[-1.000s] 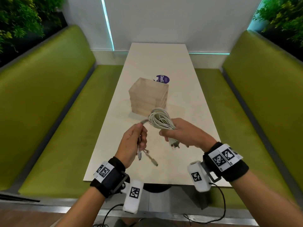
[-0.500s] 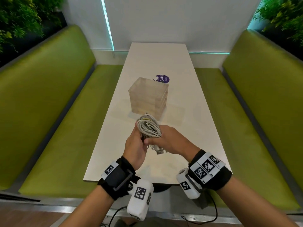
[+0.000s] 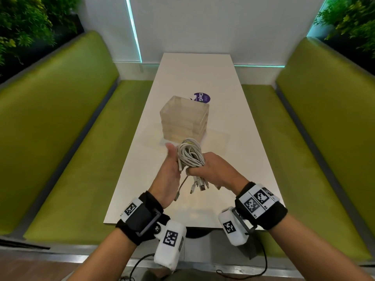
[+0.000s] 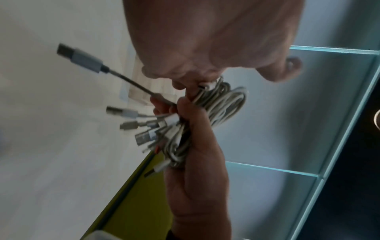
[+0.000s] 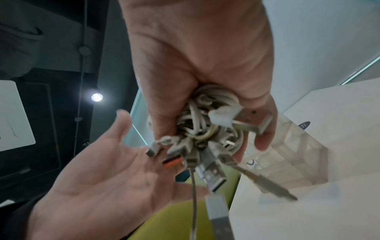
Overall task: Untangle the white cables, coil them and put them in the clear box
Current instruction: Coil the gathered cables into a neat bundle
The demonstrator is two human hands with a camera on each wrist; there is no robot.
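White table (image 3: 233, 110), clear box (image 3: 183, 118), right hand (image 3: 213, 169) gripping cables (image 3: 190, 155)

Left hand (image 3: 169, 175) released loose plug ends, now flat beside coiled white cable bundle (image 3: 190, 154); right hand (image 3: 213, 172) alone grips bundle.

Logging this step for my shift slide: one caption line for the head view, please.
Right hand grips the coiled white cables, left hand open alongside, clear box just beyond.

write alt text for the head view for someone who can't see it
A right hand grips a coiled bundle of white cables above a white table, plugs dangling below. The open left hand rests against the bundle. A clear box stands just beyond.
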